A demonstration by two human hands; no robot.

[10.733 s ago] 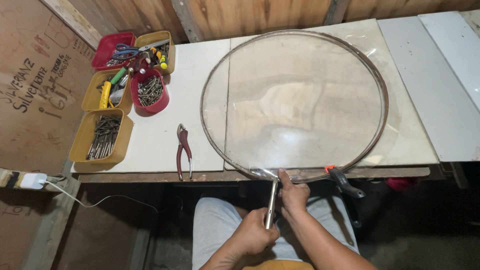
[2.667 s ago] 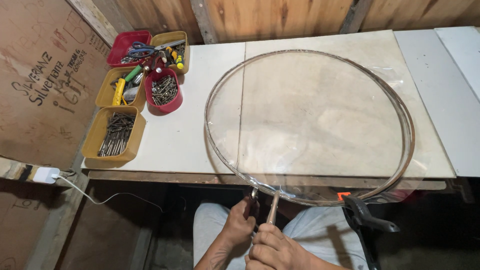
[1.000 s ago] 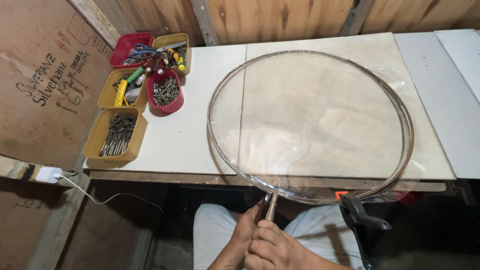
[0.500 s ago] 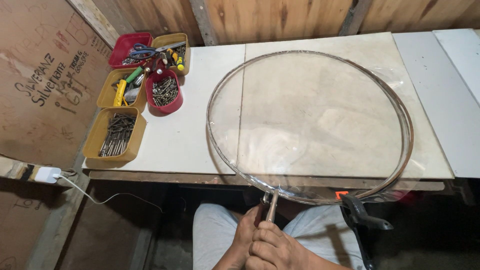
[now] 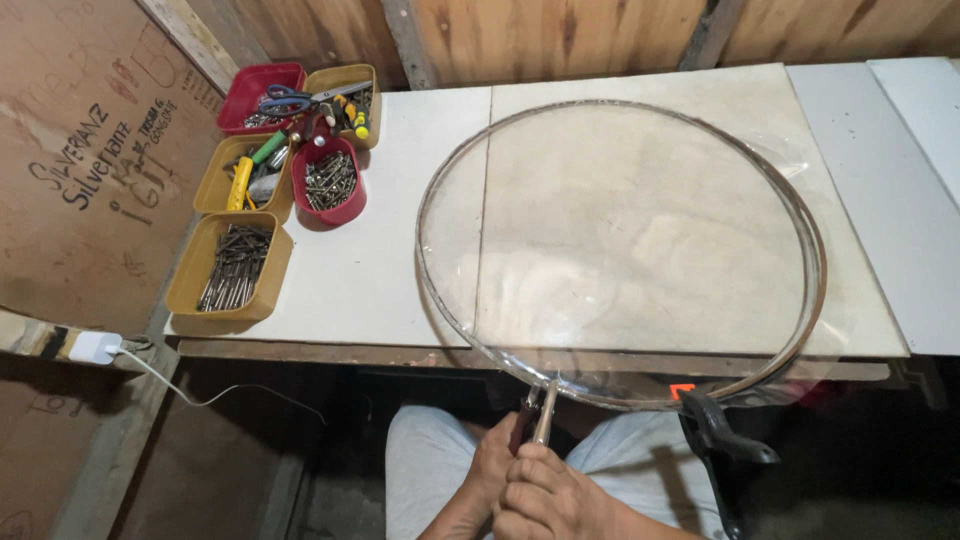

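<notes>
Head view: both hands close together below the tabletop (image 5: 400, 290) edge, left hand (image 5: 492, 470) and right hand (image 5: 550, 495) wrapped around a thin metal rod (image 5: 545, 412) meeting the round hoop (image 5: 800, 215) covered in clear film.

Bare hands and forearms, light grey shorts

The left grip (image 5: 492, 470) and right grip (image 5: 550, 495) are showing no gloves, rings or sleeves; beneath and to either side of them, pale grey fabric is covering the person's lap.
</notes>
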